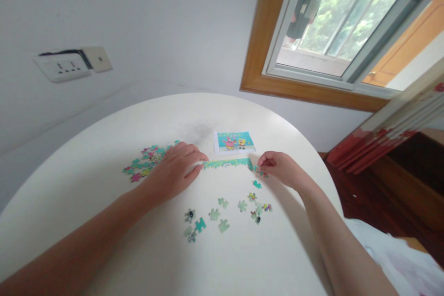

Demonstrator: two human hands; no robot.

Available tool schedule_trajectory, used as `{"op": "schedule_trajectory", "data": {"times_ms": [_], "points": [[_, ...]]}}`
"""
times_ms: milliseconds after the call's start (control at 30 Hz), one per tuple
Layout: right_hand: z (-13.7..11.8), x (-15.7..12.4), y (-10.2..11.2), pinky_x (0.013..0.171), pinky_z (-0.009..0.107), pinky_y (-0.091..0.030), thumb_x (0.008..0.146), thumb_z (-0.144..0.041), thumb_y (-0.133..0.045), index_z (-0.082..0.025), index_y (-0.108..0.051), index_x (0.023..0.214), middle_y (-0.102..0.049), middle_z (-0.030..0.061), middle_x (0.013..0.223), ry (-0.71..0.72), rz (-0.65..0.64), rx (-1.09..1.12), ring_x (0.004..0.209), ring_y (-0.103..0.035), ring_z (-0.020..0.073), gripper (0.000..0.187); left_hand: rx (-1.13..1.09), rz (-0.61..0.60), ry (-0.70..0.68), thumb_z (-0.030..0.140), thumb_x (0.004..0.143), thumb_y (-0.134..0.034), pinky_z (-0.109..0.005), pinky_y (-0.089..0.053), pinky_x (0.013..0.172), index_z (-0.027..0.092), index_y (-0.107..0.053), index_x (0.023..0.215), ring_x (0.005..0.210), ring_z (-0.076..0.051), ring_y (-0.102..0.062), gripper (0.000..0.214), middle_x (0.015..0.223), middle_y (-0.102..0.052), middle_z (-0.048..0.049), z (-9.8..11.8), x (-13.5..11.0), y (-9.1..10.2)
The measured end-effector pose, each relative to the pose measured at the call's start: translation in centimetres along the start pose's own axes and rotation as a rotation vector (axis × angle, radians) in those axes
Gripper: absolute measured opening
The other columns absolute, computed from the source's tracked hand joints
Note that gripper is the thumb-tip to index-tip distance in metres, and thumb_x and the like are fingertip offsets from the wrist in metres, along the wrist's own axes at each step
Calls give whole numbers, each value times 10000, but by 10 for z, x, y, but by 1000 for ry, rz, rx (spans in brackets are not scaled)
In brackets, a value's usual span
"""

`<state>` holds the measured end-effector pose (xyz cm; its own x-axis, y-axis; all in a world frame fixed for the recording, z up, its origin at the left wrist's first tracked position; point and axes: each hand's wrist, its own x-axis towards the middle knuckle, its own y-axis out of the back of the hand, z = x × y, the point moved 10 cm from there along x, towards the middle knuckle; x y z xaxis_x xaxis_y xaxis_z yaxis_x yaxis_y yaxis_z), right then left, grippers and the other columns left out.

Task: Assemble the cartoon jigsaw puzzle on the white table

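Observation:
A joined strip of green jigsaw pieces (227,163) lies across the middle of the table. At its left end rests my left hand (178,166), palm down, with thumb and index finger apart and touching the strip's edge. My right hand (277,165) is at the right end, fingertips pinched on a small puzzle piece (256,169) beside the strip's corner. Another piece or two show just under those fingers, partly hidden. One loose teal piece (257,184) lies a little nearer. Behind the strip is a picture card (235,142) with two cartoon figures.
A pile of mixed puzzle pieces (142,162) lies left of my left hand, partly covered by it. Several loose pieces (214,214) are scattered in front on the round white table (138,249). A wall socket (65,67), a window (322,23) and a curtain (385,129) surround it.

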<state>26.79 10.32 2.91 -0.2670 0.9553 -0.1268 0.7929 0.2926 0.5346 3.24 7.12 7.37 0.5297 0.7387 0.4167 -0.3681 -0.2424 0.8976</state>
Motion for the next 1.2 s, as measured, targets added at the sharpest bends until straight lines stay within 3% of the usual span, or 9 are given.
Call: {"op": "schedule_trajectory", "data": {"times_ms": [467, 800, 1033, 1200], "points": [[-5, 1, -6, 657, 241, -454, 714, -211, -597, -187, -705, 859, -692, 10, 751, 12, 42, -307, 721, -626, 151, 182, -4, -1, -6, 226, 874, -469, -388, -407, 876, 226, -626, 986, 957, -227, -520, 193, 968, -614, -57, 2, 0, 0], [-18, -6, 0, 654, 234, -431, 711, -110, -547, -179, -704, 861, -675, 18, 762, 60, 80, -441, 694, -586, 133, 228, 1, -5, -5, 232, 880, -471, -380, -391, 881, 234, -618, 987, 957, -225, -516, 182, 973, -610, -52, 0, -1, -2], [-23, -10, -1, 676, 255, -426, 726, -265, -658, -186, -727, 795, -667, 56, 835, 55, 77, -586, 720, -583, 156, 125, 17, -23, -2, 235, 884, -469, -378, -379, 895, 235, -612, 992, 978, -225, -504, 179, 982, -602, -48, -2, -2, -6], [-24, -9, -5, 663, 239, -412, 726, -225, -654, -185, -735, 794, -662, 50, 821, 53, 77, -623, 713, -579, 147, 113, 13, -33, 10, 237, 881, -469, -374, -377, 895, 232, -624, 984, 960, -220, -508, 186, 980, -600, -49, -1, 0, -4]]}}
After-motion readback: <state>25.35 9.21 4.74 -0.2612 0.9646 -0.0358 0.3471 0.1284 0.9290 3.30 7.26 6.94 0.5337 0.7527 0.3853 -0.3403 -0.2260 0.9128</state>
